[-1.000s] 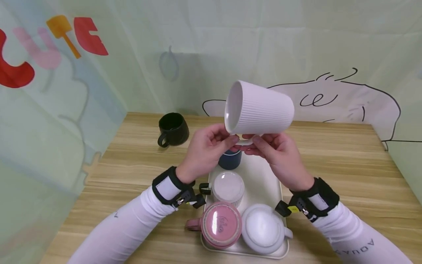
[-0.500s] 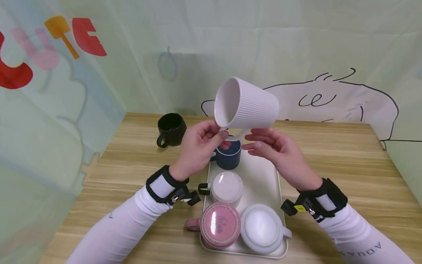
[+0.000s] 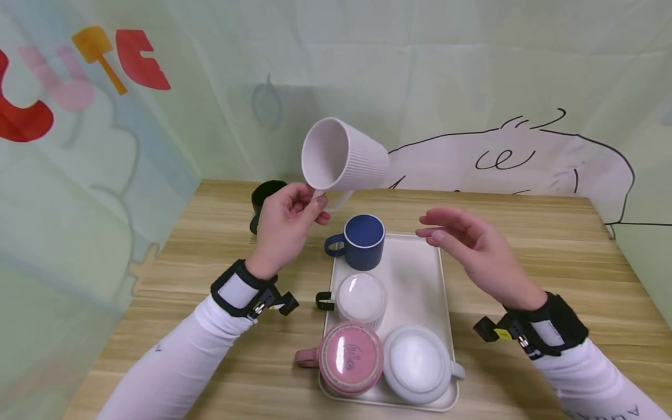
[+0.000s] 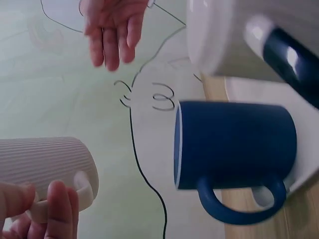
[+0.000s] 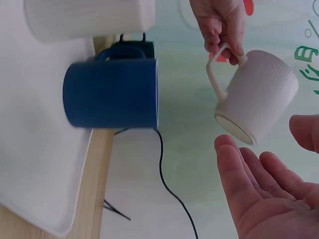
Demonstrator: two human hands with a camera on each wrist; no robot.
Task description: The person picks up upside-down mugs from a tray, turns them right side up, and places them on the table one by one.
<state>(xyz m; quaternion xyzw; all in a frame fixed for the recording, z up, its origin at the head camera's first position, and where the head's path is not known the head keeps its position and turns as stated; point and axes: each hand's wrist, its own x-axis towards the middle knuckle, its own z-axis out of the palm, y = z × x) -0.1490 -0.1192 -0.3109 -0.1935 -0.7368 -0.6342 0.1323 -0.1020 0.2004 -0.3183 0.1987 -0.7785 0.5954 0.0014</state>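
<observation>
My left hand (image 3: 286,224) pinches the handle of a white ribbed mug (image 3: 362,160) and holds it in the air on its side, with the mouth toward the left and me. In the left wrist view the thumb and fingers grip that handle close to the rim. My right hand (image 3: 475,248) hovers over the tray's right side, fingers apart from the mug and holding nothing; the right wrist view shows its palm (image 5: 279,214) below the mug's base. Just below the raised mug, a blue mug (image 3: 363,242) stands upright on the white tray (image 3: 415,280).
Nearer me on the tray stand an upside-down white mug with a black handle (image 3: 361,298), an upside-down pink mug (image 3: 352,359) and an upside-down pale mug (image 3: 418,364). A black mug (image 3: 265,195) stands behind my left hand, partly hidden. A printed cloth (image 3: 446,70) hangs behind the table.
The ribbed mug has moved left in my left hand. My right hand has let go of its handle and drawn away to the right, uncovering the blue mug.
</observation>
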